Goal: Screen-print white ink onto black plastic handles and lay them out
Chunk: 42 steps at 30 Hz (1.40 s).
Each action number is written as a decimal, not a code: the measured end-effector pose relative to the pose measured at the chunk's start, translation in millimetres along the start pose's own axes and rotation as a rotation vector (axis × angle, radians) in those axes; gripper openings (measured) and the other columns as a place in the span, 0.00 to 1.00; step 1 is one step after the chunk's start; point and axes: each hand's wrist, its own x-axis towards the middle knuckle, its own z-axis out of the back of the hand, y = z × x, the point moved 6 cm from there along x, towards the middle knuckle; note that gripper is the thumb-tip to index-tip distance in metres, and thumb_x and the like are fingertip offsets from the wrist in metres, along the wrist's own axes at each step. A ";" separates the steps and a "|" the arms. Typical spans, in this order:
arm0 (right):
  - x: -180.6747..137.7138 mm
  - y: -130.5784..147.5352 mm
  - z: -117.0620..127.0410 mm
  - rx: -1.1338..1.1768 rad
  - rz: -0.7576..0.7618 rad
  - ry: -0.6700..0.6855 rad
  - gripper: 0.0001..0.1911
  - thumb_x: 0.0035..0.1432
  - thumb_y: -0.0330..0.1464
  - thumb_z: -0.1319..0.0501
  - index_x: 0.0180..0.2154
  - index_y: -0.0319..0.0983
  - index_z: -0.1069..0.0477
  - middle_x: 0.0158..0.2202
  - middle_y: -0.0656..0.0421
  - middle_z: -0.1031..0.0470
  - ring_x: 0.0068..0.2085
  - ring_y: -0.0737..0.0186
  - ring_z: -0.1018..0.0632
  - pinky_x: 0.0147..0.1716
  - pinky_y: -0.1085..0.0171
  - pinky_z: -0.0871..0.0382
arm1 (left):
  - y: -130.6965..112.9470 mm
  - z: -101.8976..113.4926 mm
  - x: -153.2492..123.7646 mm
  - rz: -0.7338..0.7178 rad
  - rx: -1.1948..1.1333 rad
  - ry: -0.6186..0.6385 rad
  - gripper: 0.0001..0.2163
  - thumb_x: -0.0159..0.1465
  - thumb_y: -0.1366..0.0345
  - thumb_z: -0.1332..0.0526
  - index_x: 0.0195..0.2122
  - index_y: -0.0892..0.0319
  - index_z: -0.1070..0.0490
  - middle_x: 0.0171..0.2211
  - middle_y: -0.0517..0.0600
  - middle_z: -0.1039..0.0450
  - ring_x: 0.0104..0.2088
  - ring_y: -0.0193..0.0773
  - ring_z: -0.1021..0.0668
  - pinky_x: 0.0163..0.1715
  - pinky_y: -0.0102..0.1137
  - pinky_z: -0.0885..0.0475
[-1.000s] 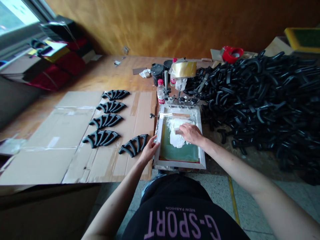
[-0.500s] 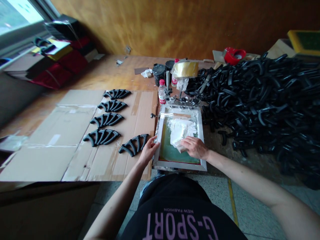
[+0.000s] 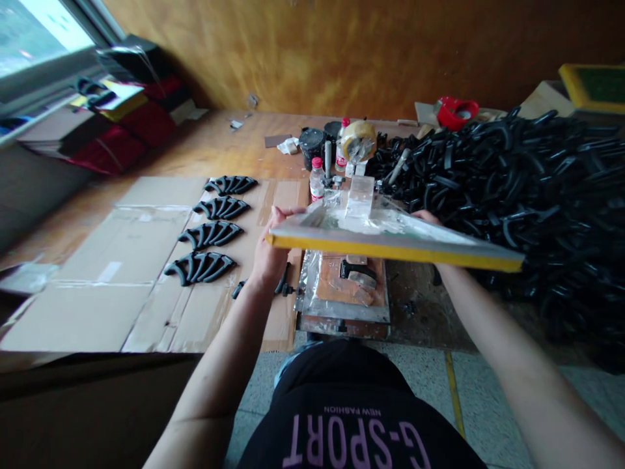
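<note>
Clamping the printing screen (image 3: 390,246) by its left edge with the left hand (image 3: 270,253), fingers curled over it. Can't tell the right hand (image 3: 428,217) grip, mostly hidden behind it. Holding it tilted over the jig board (image 3: 336,286), beside the black parts pile (image 3: 527,176).

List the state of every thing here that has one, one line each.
Yellow-edged printing screen frame: near edge raised above printing base, held on both sides.
Left hand: gripping frame's left side.
Right hand: grips right side, mostly hidden.
Black plastic part: lying flat on base, uncovered.
Red-capped clear bottle: upright, capped.
</note>
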 end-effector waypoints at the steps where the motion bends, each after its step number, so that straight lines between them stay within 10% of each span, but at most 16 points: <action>1: -16.6 -2.8 -16.3 -0.030 0.013 0.110 0.16 0.62 0.44 0.44 0.38 0.40 0.26 0.34 0.56 0.23 0.36 0.56 0.24 0.40 0.59 0.31 | -8.9 -6.5 8.8 -0.040 -0.031 0.001 0.24 0.66 0.44 0.49 0.43 0.59 0.26 0.34 0.53 0.23 0.35 0.37 0.21 0.27 0.27 0.27; 7: -109.6 50.6 -93.8 -0.326 0.233 0.427 0.10 0.59 0.38 0.37 0.31 0.37 0.28 0.38 0.50 0.24 0.44 0.52 0.27 0.46 0.58 0.35 | 34.0 -29.2 -5.1 0.098 -0.187 -0.070 0.24 0.64 0.42 0.47 0.48 0.57 0.32 0.40 0.55 0.21 0.38 0.39 0.19 0.29 0.29 0.25; 11: -135.6 100.3 -94.6 -0.294 0.201 0.387 0.08 0.65 0.35 0.43 0.35 0.37 0.30 0.36 0.49 0.24 0.42 0.52 0.27 0.43 0.58 0.34 | 135.2 -58.3 -87.8 0.738 -0.198 0.182 0.25 0.59 0.43 0.39 0.47 0.59 0.31 0.44 0.59 0.22 0.40 0.45 0.19 0.30 0.33 0.24; 15: -150.7 131.5 -87.1 -0.006 0.555 0.459 0.08 0.66 0.31 0.45 0.35 0.40 0.30 0.38 0.55 0.23 0.44 0.58 0.26 0.47 0.61 0.34 | 174.9 -27.4 -124.4 0.826 -0.282 0.026 0.21 0.63 0.46 0.43 0.41 0.61 0.29 0.42 0.57 0.22 0.38 0.42 0.19 0.32 0.32 0.24; 22: -101.7 -103.6 -10.5 -0.596 -0.404 0.178 0.23 0.63 0.40 0.44 0.53 0.30 0.35 0.50 0.32 0.31 0.49 0.37 0.25 0.39 0.49 0.31 | 189.0 179.4 -122.8 0.733 0.380 -0.511 0.23 0.68 0.48 0.57 0.36 0.60 0.32 0.30 0.57 0.22 0.27 0.40 0.20 0.26 0.32 0.26; 25: -114.5 -167.5 -6.2 -0.615 -0.624 0.281 0.26 0.63 0.42 0.46 0.57 0.32 0.38 0.47 0.33 0.28 0.47 0.36 0.24 0.39 0.48 0.32 | 202.0 218.3 -125.2 0.840 0.574 -0.458 0.25 0.68 0.47 0.57 0.28 0.59 0.32 0.20 0.58 0.26 0.22 0.44 0.23 0.24 0.35 0.27; 28: -124.6 -168.7 -8.6 -0.495 -0.689 0.233 0.26 0.63 0.39 0.46 0.61 0.38 0.41 0.46 0.39 0.25 0.45 0.42 0.22 0.39 0.50 0.31 | 202.4 224.3 -116.0 0.878 0.645 -0.364 0.24 0.65 0.46 0.51 0.22 0.59 0.31 0.14 0.58 0.30 0.17 0.46 0.26 0.19 0.36 0.32; 34: -112.4 -33.5 -42.7 -0.107 0.049 0.171 0.21 0.66 0.34 0.48 0.58 0.42 0.31 0.48 0.52 0.24 0.46 0.56 0.24 0.45 0.59 0.31 | 155.5 191.7 -61.0 0.829 0.703 -0.175 0.23 0.58 0.43 0.40 0.30 0.62 0.26 0.10 0.49 0.36 0.13 0.41 0.29 0.15 0.28 0.38; 38: -124.9 53.5 -82.7 -0.134 0.531 0.311 0.18 0.65 0.29 0.46 0.52 0.45 0.25 0.39 0.55 0.24 0.41 0.58 0.27 0.42 0.62 0.32 | 75.9 90.1 9.0 0.302 0.418 0.031 0.29 0.61 0.40 0.45 0.49 0.61 0.29 0.24 0.51 0.24 0.18 0.32 0.27 0.19 0.25 0.33; 42: -132.2 80.3 -99.7 -0.284 0.627 0.303 0.17 0.62 0.29 0.41 0.51 0.44 0.24 0.36 0.53 0.26 0.42 0.56 0.30 0.43 0.60 0.34 | -1.9 -4.2 39.5 0.000 0.108 0.110 0.31 0.66 0.40 0.55 0.51 0.63 0.31 0.28 0.53 0.24 0.21 0.30 0.26 0.21 0.24 0.32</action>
